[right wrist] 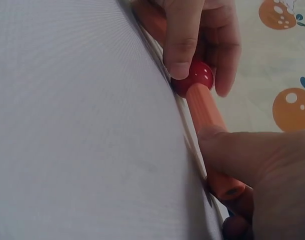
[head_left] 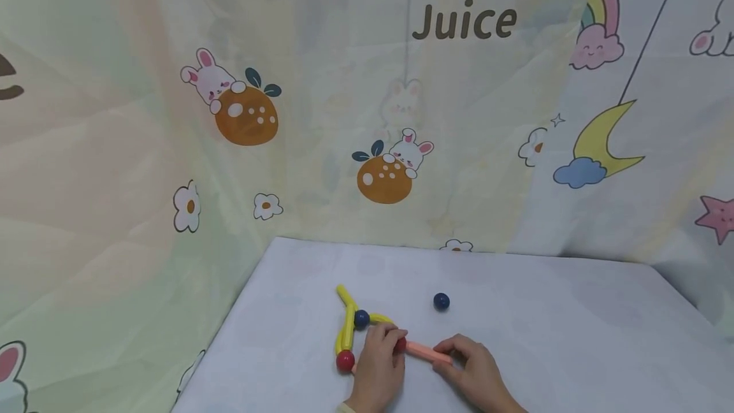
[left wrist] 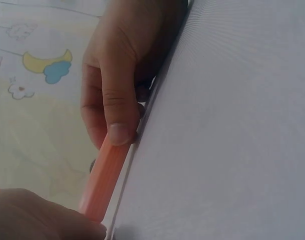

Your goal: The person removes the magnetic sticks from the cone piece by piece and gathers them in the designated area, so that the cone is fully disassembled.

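Note:
Between thumb and fingers, my left hand pinches a red ball. My right hand grips an orange rod near its free end; the rod's other end meets that ball. Another orange rod shows on the ball's far side in the right wrist view, partly covered by my left hand. To the left, a second red ball touches a straight yellow rod. A dark blue ball sits beside this rod, with a curved yellow rod running from it towards my left hand.
A loose dark blue ball lies on the white tabletop, beyond my right hand. Another short yellow piece points away from the joined parts. A printed cloth hangs behind the table and along its left side.

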{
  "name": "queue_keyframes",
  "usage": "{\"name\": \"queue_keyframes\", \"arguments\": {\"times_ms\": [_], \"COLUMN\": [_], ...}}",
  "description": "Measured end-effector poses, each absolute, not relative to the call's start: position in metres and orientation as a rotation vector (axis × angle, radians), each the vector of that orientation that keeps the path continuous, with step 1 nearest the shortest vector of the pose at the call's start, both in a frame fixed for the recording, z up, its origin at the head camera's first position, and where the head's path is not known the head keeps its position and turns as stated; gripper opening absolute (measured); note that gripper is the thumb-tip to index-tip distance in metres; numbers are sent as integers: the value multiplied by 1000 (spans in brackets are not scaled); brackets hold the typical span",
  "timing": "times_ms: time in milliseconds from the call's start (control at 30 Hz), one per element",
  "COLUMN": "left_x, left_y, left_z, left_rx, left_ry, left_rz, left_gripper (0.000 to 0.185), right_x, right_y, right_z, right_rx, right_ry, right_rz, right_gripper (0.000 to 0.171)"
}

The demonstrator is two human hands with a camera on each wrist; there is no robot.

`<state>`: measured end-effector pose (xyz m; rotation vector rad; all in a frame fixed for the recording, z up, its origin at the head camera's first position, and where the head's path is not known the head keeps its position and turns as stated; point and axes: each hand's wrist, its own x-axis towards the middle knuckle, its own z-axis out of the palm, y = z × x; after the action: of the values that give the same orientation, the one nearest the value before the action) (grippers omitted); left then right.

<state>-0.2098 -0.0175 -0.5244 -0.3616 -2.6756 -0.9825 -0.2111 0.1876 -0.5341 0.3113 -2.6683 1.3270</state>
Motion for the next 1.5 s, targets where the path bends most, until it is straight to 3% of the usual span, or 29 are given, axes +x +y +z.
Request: {"name": "queue_keyframes", "arguments": {"times_ms": [167, 467, 1033, 1300, 1500], "left_x": [-210, -210, -211, -212, -212], "left_y": [-18, -19, -25, -24, -22], "left_z": [-522, -520, -525, -526, -524], "left_rx": [-318, -287, -328, -307, -289], "left_ry": [-2720, -2704, -2648, -2688, -2711], "left_rz": [-980, -962, -931, -889, -887], "left_gripper": [31, 23, 27, 22, 18], "right_x": [-212, -212, -214, -225, -237], "right_y": [189, 186, 200, 226, 267], "right_z": [-536, -534, -532, -520, -517], "right_rx": [417, 357, 454, 110, 13], "right_ry": [-2653, -2679, -2596, -2681, -2718], "right_rz": [1307, 1232, 1393, 1282, 1012], "right_gripper": [20, 18, 11, 17, 23]}}
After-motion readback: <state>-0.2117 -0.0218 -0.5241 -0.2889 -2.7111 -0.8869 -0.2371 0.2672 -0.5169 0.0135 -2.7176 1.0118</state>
